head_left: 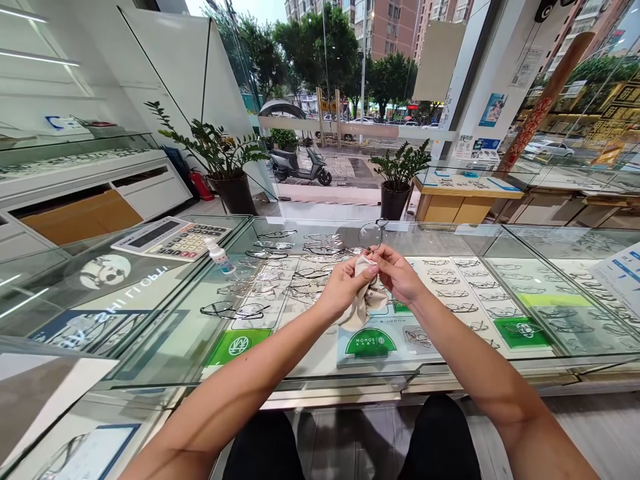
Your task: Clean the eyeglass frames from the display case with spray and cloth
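Forearms reached out over the glass surface (280,363), both hands busy with a cloth and a pair of glasses.

Left hand (344,288) had its fingers closed on a pale cloth (361,308), which was bunched up against the frame and hung loose below the palms. The right hand (400,273) pinched the thin-rimmed glasses (371,235), held in the air above the surface with one round lens standing clear over the knuckles. Exactly where the right fingers gripped was hard to make out; it was probably near the bridge. To do this well, the grip looked best kept on the rim beside the lens, with cloth between fingertip and glass and light pressure only, since the wire frame looked easy to bend. A spray bottle (220,257) stood near a calculator (173,239), well apart to the left.
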{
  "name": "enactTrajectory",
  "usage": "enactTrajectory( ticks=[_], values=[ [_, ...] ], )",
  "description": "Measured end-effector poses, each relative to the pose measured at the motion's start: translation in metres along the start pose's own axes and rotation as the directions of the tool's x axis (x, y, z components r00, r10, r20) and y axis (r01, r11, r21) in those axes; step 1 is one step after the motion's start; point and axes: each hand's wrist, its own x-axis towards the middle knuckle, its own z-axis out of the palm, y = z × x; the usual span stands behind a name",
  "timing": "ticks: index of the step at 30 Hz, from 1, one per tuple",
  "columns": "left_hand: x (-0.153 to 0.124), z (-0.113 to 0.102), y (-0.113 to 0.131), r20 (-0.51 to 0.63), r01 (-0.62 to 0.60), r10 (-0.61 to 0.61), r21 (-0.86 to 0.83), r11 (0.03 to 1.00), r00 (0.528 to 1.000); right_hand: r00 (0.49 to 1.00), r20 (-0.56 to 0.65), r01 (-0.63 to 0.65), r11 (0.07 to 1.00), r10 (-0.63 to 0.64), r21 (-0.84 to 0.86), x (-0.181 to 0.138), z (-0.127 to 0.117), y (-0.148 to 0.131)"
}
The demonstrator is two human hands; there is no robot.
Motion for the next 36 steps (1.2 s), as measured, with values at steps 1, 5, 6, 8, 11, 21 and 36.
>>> enactTrajectory(
  ticks=[1,5,6,8,11,21,36],
  values=[
    [0.0,0.0,-0.001,0.002,-0.003,0.003,0.0,1.0,1.0,1.0,0.007,0.015,1.0,-0.015,-0.007,0.0,-0.001,0.0],
    [0.004,-0.005,-0.004,0.013,0.026,-0.026,0.006,1.0,1.0,1.0,0.025,-0.005,1.0,0.005,-0.006,0.002,-0.006,-0.003],
    [0.005,-0.006,-0.004,0.036,0.051,-0.051,0.014,0.999,0.998,0.999,0.026,-0.027,1.0,0.027,-0.001,0.002,-0.008,-0.005],
    [0.007,-0.011,-0.001,0.103,0.11,-0.115,0.048,0.993,0.988,0.997,0.032,-0.066,0.998,0.066,0.0,0.002,-0.013,-0.008],
    [0.008,-0.019,0.006,0.187,0.158,-0.174,0.093,0.983,0.967,0.996,0.056,-0.075,0.997,0.075,-0.004,0.002,-0.018,-0.013],
    [-0.001,-0.004,0.006,0.097,0.147,-0.141,-0.051,0.988,0.985,0.998,0.025,-0.062,0.996,0.061,0.057,0.0,-0.009,-0.012],
    [0.005,-0.01,0.015,-0.082,-0.043,0.034,-0.115,0.992,0.996,0.876,0.294,0.464,0.504,-0.382,-0.728,-0.008,-0.003,0.002]
  ],
)
